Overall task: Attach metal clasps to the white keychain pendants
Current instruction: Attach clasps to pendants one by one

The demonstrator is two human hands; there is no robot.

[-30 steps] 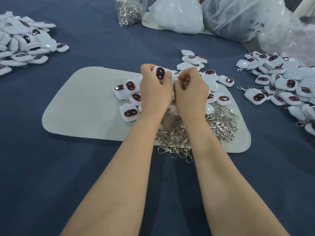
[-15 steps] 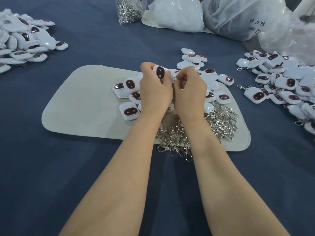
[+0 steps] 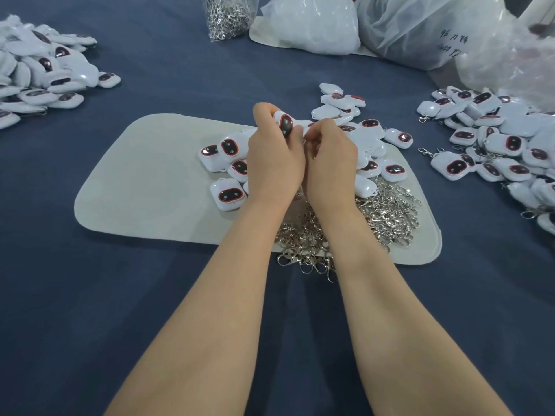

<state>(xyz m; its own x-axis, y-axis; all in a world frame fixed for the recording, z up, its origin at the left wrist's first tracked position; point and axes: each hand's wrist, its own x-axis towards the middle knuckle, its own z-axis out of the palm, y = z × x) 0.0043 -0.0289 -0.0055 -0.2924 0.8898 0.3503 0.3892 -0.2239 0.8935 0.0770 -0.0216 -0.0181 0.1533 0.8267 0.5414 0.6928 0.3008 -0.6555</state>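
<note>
Two bare hands meet above the far half of a pale mat (image 3: 144,187) on a dark blue tablecloth (image 3: 90,295). The left hand (image 3: 274,157) grips one white pendant (image 3: 285,124), held up off the mat with its dark oval face turned to the camera. The right hand (image 3: 330,157) is close against it, fingers curled in at the pendant's edge; what they pinch is hidden, so I cannot tell whether a clasp is there. Below the wrists lies a heap of loose metal clasps (image 3: 387,214), spilling over the mat's near edge. More loose pendants (image 3: 229,195) lie scattered on the mat around the hands. A right pile (image 3: 495,139) of pendants, some with clasps showing, sits well to the right, and a left pile (image 3: 39,76) far to the left. A clear bag of clasps (image 3: 228,13) and white plastic bags (image 3: 312,22) stand at the far side
</note>
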